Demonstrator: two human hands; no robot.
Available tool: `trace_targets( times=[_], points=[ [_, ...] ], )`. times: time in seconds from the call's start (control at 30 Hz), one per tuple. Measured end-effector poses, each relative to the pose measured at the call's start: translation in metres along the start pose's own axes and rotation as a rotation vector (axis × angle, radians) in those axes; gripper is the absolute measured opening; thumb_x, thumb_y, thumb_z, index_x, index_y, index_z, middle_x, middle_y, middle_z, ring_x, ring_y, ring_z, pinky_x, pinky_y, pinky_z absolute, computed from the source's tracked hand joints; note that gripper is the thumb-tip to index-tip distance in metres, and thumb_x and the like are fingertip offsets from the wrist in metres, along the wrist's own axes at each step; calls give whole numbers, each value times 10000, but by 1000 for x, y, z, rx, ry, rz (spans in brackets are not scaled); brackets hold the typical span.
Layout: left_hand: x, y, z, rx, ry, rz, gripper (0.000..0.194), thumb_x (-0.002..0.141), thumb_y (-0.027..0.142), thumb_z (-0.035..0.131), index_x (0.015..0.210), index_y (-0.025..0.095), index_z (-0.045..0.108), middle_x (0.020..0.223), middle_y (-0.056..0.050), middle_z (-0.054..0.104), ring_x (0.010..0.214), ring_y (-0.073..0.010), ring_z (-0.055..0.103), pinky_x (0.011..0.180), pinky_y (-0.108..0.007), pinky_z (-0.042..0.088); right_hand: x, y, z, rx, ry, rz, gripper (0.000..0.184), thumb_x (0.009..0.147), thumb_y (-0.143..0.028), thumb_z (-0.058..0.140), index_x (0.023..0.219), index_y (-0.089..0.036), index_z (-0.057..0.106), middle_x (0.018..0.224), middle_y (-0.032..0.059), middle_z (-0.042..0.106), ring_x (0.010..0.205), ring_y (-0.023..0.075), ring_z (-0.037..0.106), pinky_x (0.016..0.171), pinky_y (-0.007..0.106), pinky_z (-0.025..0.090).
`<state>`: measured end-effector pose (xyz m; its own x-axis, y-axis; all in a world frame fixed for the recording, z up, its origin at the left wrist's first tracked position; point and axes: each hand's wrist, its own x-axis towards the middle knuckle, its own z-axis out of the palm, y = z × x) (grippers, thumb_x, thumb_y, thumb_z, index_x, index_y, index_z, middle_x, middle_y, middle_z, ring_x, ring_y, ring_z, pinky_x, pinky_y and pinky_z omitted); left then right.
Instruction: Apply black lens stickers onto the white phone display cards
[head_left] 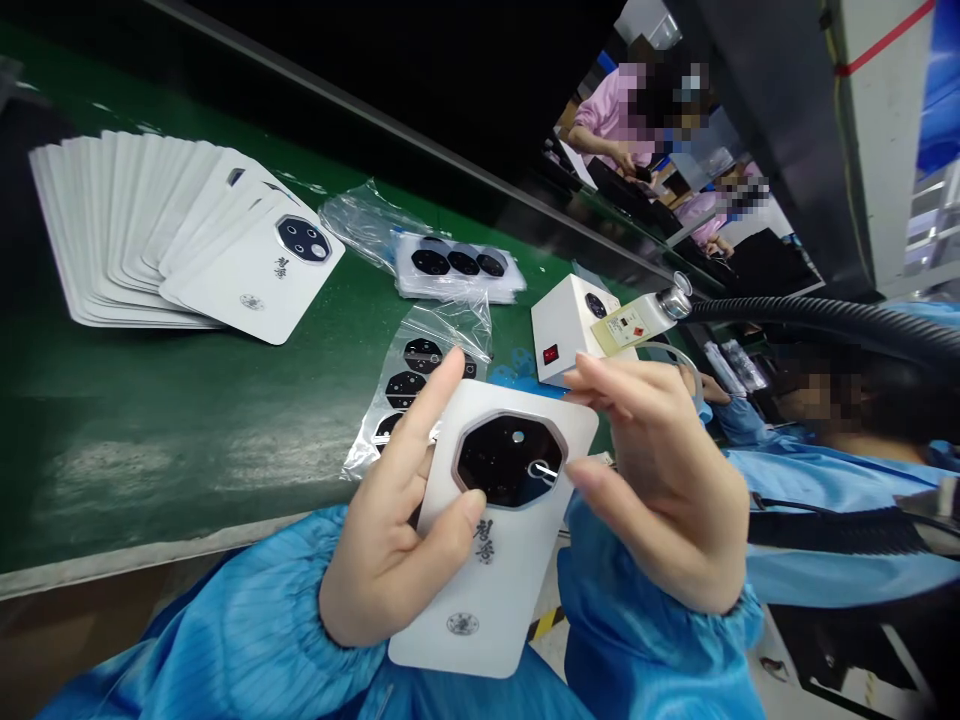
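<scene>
A white phone back cover [499, 590] with printed dark characters is held tilted in my left hand [405, 540], thumb on its face and fingers along its left side and behind it. Near its top sits a black octagonal camera lens plate [495, 465] with a metallic rim. My right hand [660, 470] is at the cover's upper right edge, thumb and fingers apart. Its fingertips are close to the corner; whether they touch cannot be made out. Just behind the cover, a clear plastic bag [375, 440] holds several black lens plates [406, 390].
Fanned white back covers [142, 230] lie on the green bench [187, 400] at left. Farther back are stacked lens plates in film [457, 265], a white box with a red switch [559, 325] and a pump bottle [637, 322]. A co-worker's blue sleeve [757, 465] is at right.
</scene>
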<state>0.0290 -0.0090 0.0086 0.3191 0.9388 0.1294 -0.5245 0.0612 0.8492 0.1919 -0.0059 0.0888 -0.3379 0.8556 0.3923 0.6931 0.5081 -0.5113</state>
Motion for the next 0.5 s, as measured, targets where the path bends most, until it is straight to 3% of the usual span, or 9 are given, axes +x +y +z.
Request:
trace_targets(
  times=[0.17, 0.3, 0.5],
  points=[
    [-1, -3, -2, 147, -48, 12, 622, 859, 292, 519, 1372, 491, 228, 783, 57, 659, 585, -146, 594, 545, -257, 504, 6, 6, 4, 214, -6, 125, 77, 840, -217, 535, 881, -177, 587, 797, 16, 544, 728, 122, 513, 603, 252, 432],
    [-2, -5, -4, 217, -8, 80, 612, 849, 263, 530, 1361, 481, 277, 849, 38, 650, 622, -154, 600, 602, -284, 507, 10, 6, 9, 296, -49, 134, 140, 840, -235, 531, 718, -166, 530, 674, -12, 498, 597, 87, 448, 518, 227, 370],
    [-2, -5, -3, 136, -61, -24, 604, 867, 298, 501, 1385, 457, 236, 689, 45, 617, 464, -112, 503, 433, -218, 438, 10, 9, 15, 334, -7, 136, 147, 829, -227, 541, 697, -172, 507, 661, -25, 485, 605, 85, 443, 533, 225, 359]
  ],
)
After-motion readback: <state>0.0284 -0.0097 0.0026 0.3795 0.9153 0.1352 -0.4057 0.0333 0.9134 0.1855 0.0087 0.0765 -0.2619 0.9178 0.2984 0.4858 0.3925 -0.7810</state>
